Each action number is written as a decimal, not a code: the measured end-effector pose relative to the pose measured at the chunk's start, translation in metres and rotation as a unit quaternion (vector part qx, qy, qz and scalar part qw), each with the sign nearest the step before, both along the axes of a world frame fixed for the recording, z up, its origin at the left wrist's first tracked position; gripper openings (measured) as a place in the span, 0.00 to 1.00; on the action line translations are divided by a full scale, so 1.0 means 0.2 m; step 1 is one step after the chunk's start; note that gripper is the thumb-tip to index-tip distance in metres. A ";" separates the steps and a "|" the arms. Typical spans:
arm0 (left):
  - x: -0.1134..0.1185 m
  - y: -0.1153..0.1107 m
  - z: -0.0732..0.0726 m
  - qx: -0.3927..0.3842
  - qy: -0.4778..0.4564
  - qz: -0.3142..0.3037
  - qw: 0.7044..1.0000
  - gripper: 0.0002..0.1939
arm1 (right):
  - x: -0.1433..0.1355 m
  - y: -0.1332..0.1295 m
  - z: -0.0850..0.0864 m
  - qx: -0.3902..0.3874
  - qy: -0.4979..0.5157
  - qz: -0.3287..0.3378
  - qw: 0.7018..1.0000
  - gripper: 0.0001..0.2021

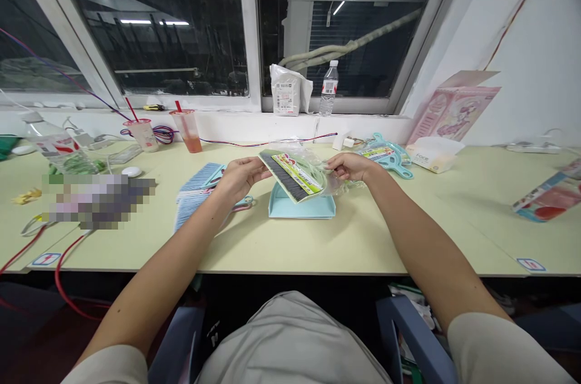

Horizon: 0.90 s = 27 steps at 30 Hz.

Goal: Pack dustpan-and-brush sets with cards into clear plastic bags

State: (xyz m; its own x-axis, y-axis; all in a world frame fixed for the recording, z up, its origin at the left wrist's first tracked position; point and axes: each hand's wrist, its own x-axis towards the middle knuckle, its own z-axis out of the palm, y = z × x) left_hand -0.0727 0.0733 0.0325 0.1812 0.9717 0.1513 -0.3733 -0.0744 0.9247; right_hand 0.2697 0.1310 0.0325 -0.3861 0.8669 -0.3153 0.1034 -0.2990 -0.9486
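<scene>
A small hand brush (290, 175) with dark bristles, a pale green body and a yellow-green label is held tilted above the table, with clear plastic wrap around its handle side. My left hand (242, 178) is closed on the bristle end at its left. With my right hand (348, 166) I pinch the handle end and the crinkled plastic wrap. Directly below the brush, a light blue dustpan (302, 209) lies on the table, partly hidden by it. Blue-bristled brushes (195, 193) lie beside my left forearm, and a packaged light blue brush set (385, 155) is behind my right hand.
The pale yellow table (363, 244) runs below a window. Drink cups (186, 129), a large bottle (57, 145) and red cables (68, 251) are at left. A tissue pack (434, 154), a pink box (458, 108) and another carton (551, 193) stand at right.
</scene>
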 end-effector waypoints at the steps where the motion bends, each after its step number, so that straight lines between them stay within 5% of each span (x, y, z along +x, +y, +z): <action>1: 0.00 0.00 0.00 -0.004 -0.003 0.002 1.000 0.07 | 0.00 0.00 0.00 0.001 -0.001 0.000 1.000 0.17; 5: 0.00 0.00 -0.01 -0.017 -0.010 0.012 1.000 0.11 | 0.00 0.00 0.00 0.007 0.003 0.001 1.000 0.16; 11: 0.01 -0.02 -0.01 0.018 0.069 -0.004 0.997 0.02 | 0.01 0.02 -0.01 0.003 0.003 -0.008 1.000 0.18; 20: 0.06 -0.09 -0.02 -0.014 0.079 -0.026 0.996 0.18 | 0.01 0.03 -0.01 0.016 0.018 -0.018 1.000 0.17; 27: 0.06 -0.10 -0.02 -0.030 0.122 -0.075 0.989 0.15 | 0.00 0.03 -0.01 0.025 0.016 -0.043 0.999 0.13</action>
State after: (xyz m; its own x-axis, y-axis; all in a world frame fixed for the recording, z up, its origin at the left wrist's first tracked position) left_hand -0.0601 0.0524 0.0278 0.3477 0.9372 0.0275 -0.1405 0.0231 0.9898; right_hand 0.2696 0.1378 0.0308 -0.3185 0.9119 -0.2590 0.0495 -0.2569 -0.9652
